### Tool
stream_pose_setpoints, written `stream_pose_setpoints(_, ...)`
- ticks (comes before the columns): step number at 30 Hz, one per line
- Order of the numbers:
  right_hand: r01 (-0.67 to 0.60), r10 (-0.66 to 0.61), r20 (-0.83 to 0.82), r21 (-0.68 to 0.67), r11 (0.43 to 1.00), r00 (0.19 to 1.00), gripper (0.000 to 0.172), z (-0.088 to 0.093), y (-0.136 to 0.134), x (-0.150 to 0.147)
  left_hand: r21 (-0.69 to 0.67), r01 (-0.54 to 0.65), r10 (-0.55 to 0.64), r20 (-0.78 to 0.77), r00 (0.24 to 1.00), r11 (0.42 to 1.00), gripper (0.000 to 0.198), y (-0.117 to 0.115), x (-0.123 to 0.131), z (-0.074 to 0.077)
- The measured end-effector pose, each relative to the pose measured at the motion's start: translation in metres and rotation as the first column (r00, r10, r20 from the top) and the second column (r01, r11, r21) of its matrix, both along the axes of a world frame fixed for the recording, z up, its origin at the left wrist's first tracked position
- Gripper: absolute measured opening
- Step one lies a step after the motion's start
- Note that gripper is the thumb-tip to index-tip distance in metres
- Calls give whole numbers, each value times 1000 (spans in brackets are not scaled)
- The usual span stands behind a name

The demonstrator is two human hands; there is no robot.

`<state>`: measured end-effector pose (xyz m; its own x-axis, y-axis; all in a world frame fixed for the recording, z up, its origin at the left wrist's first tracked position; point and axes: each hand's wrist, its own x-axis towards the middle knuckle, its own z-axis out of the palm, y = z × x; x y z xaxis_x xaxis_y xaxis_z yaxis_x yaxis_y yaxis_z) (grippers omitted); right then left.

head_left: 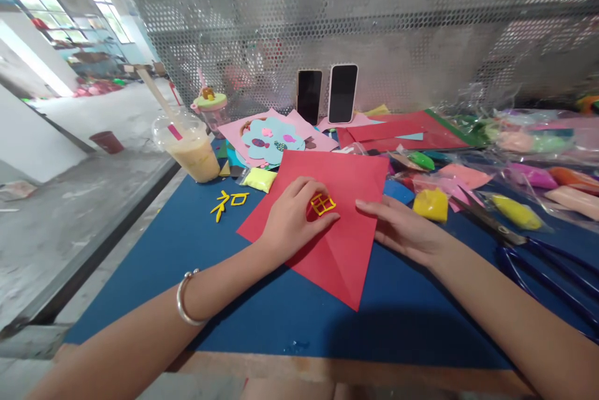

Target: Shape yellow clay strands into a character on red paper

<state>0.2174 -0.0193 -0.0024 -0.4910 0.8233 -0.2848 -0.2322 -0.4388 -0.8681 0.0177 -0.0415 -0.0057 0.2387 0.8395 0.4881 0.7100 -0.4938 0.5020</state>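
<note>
A sheet of red paper (346, 256) lies at a slant over the blue tabletop. My left hand (292, 219) rests on it, thumb and fingers apart around a yellow grid-shaped piece (322, 204) that looks like modelling clay. Its fingertips are close to the piece; I cannot tell whether they press on it. At the sheet's right edge, my right hand (407, 228) grips the paper, thumb on top and fingers underneath. Left of the sheet, on the table, are a yellow branching piece (219, 205) and a yellow four-sided outline (240, 199). A bag of pale yellow clay (259, 180) touches the paper's left side.
A drink cup (194, 156) with a straw stands at the left edge. Two phones (343, 94) lean against the perforated metal panel (262, 25). Decorated paper cutouts (271, 141) lie behind. Large scissors (508, 238) and several clay bags (430, 205) are at the right.
</note>
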Motion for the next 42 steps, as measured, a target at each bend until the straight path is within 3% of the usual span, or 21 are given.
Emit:
stream_pose_setpoints(6, 58, -58, -46, -11, 998, 997, 25, -3, -2, -5, 35, 35, -37, 62, 997, 999, 24, 1, -1, 2)
stream_pose_setpoints(14, 100, -108, -169, -56, 993, 980, 31, 1, -6, -9, 182, 54, -74, 106, 992, 982, 24, -1, 0, 5)
stream_pose_setpoints(20, 89, -86, -91, 24, 996, 992, 39, 1, -13, -9, 228, 65, -99, 139, 985, 971, 22, -1, 1, 7)
stream_pose_setpoints(25, 157, -152, -61, 86, 984, 986, 52, 1, -13, -13, 282, 61, -102, 135, 986, 958, 17, 0, 1, 7)
stream_pose_setpoints(30, 208, -213, 9, 184, 961, 977, 44, -3, -14, -15, 314, 69, -110, 115, 987, 947, 7, -1, 2, 8)
stream_pose_setpoints(36, 239, -268, 45, 331, 913, 962, 46, -7, -17, -15, 304, 65, -112, 138, 984, 950, 22, -2, 5, 10)
stream_pose_setpoints(42, 210, -286, 98, 466, 860, 953, 36, -10, -16, -15, 269, 40, -103, 222, 970, 962, 17, 0, 5, 13)
